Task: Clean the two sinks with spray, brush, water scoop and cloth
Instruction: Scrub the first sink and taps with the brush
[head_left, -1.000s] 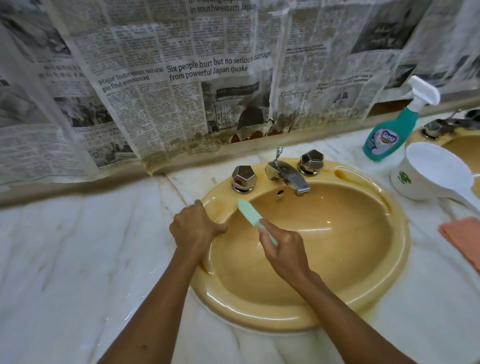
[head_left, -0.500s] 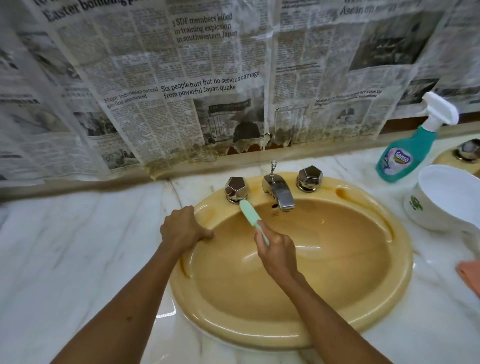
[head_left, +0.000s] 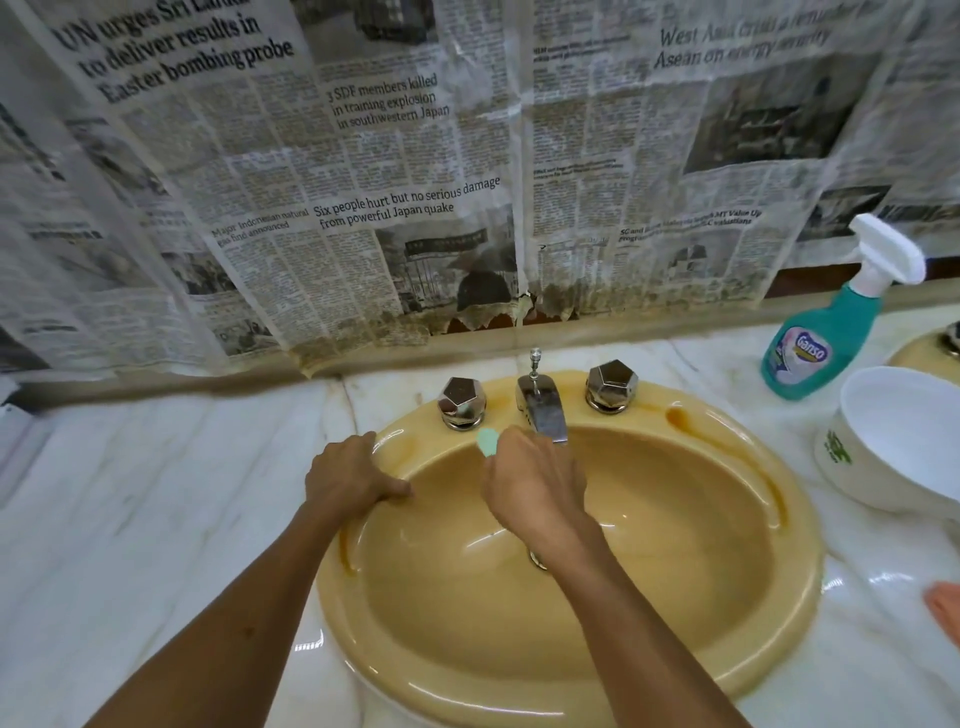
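Observation:
A mustard-yellow oval sink (head_left: 717, 613) is set into the white marble counter. My right hand (head_left: 535, 483) grips a pale green brush (head_left: 487, 441); only the brush's tip shows above my knuckles, near the sink's back rim below the chrome spout (head_left: 543, 410). My left hand (head_left: 348, 480) rests on the sink's left rim with its fingers curled over the edge. A teal spray bottle (head_left: 815, 343) stands at the right. In front of it sits a white water scoop (head_left: 893, 441). A corner of an orange cloth (head_left: 945, 608) lies at the right edge.
Two faceted chrome tap knobs (head_left: 461, 402) (head_left: 611, 385) flank the spout. A second yellow sink (head_left: 930, 353) shows partly at the far right. Newspaper sheets (head_left: 415, 182) cover the wall behind. Marble counter (head_left: 130, 519) stretches to the left.
My right hand has moved the brush up and right along the back rim towards the spout, now hiding most of it. My left hand stays on the left rim.

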